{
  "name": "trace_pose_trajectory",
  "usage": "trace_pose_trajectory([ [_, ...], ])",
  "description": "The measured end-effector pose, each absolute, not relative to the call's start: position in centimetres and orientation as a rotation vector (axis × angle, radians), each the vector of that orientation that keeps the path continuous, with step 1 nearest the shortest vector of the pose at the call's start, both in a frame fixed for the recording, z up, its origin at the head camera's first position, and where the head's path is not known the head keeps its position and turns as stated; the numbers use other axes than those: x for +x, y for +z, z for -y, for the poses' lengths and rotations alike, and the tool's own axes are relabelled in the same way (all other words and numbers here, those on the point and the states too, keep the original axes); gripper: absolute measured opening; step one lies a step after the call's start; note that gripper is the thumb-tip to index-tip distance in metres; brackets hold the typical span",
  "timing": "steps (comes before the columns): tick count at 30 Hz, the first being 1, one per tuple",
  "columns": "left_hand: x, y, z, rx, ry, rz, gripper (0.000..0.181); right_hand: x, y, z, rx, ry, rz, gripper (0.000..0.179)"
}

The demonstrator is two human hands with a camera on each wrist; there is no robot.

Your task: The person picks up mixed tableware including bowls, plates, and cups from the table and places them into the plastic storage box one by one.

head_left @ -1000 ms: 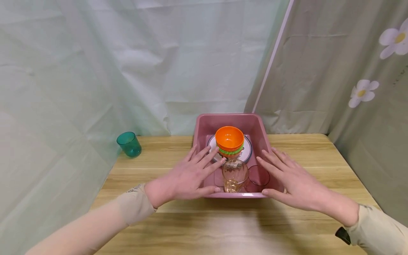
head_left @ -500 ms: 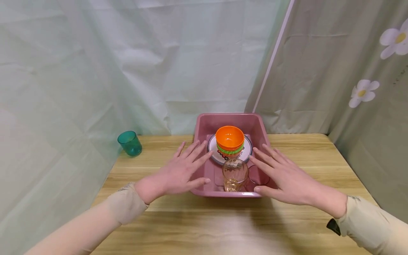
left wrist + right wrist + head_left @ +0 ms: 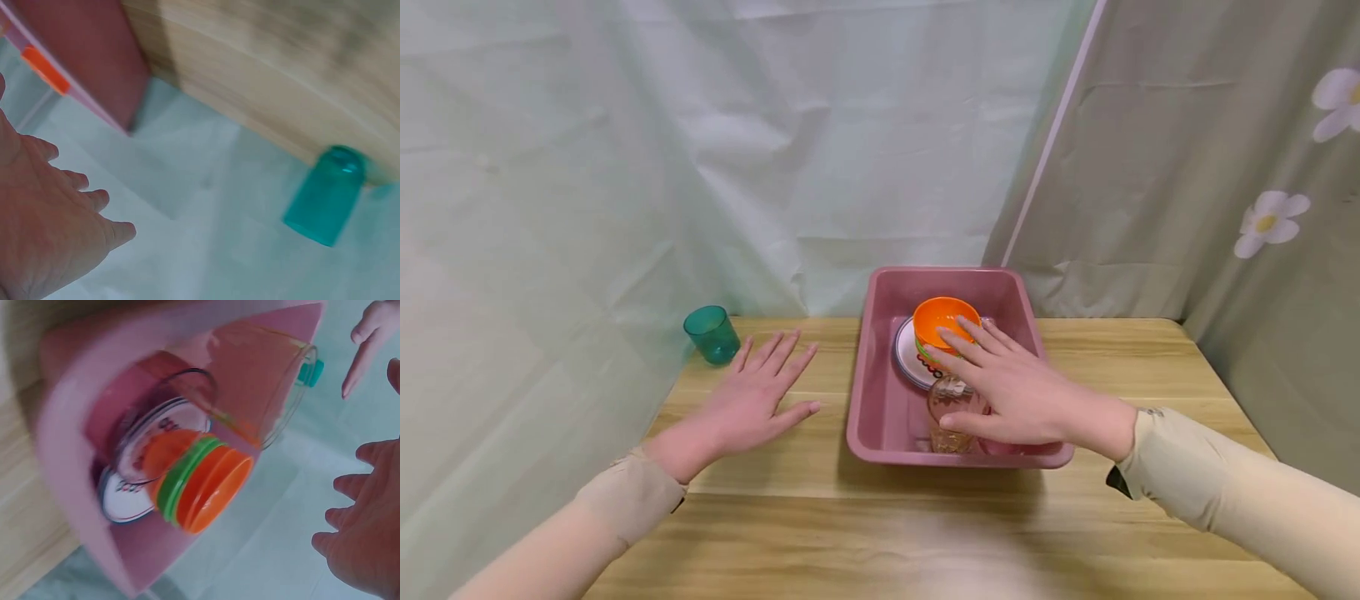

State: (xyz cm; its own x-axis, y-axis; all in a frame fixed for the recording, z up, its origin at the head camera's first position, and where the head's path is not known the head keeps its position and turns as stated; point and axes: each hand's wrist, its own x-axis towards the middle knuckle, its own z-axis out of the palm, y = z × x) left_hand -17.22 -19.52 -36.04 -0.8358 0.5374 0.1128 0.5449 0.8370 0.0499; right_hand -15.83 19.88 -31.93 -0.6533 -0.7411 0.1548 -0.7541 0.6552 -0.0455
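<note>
My left hand [image 3: 745, 404], fingers spread, hovers over the left part of the table with its fingertips close to a teal cup [image 3: 712, 335]. In the left wrist view that cup [image 3: 330, 195] stands apart from the fingers. My right hand [image 3: 1011, 385] is spread above the pink basin [image 3: 872, 417] and holds nothing. Inside the basin, a stack of orange and green bowls [image 3: 203, 481] sits on a white plate [image 3: 907, 358] with a dark rim. In front of them stands an amber clear glass [image 3: 951, 437], partly covered by my right hand. Beside it is a reddish clear glass [image 3: 194, 387].
The wooden table [image 3: 760, 533] carries the basin near its back edge. Pale curtains [image 3: 820, 167] hang behind and at the left, and a curtain with white flowers [image 3: 1270, 223] is at the right.
My left hand has moved left, from beside the basin toward the teal cup. My right hand has moved left, over the basin's glasses and bowls.
</note>
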Motion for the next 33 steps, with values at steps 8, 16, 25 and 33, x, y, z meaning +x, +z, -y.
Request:
trace_pose_trajectory([
  [8, -16.0, -36.6, 23.8, -0.683, -0.172, 2.954, 0.084, -17.6, -30.4, -14.1, 1.410, 0.077, 2.762, 0.088],
  [16, -15.2, -37.2, 26.3, -0.553, -0.172, 3.008, 0.087, -18.4, -30.0, -8.3, 1.540, -0.056, 2.695, 0.087],
  [25, -15.4, -38.1, 27.6, -0.497, -0.192, 3.038, 0.089, -18.6, -30.6, -5.2, 1.595, -0.163, 2.681, 0.089],
  [33, -18.5, -38.8, 28.7, -0.382, -0.461, 3.052, 0.097, -19.2, -30.5, -4.4, 1.564, -0.173, 2.747, 0.090],
])
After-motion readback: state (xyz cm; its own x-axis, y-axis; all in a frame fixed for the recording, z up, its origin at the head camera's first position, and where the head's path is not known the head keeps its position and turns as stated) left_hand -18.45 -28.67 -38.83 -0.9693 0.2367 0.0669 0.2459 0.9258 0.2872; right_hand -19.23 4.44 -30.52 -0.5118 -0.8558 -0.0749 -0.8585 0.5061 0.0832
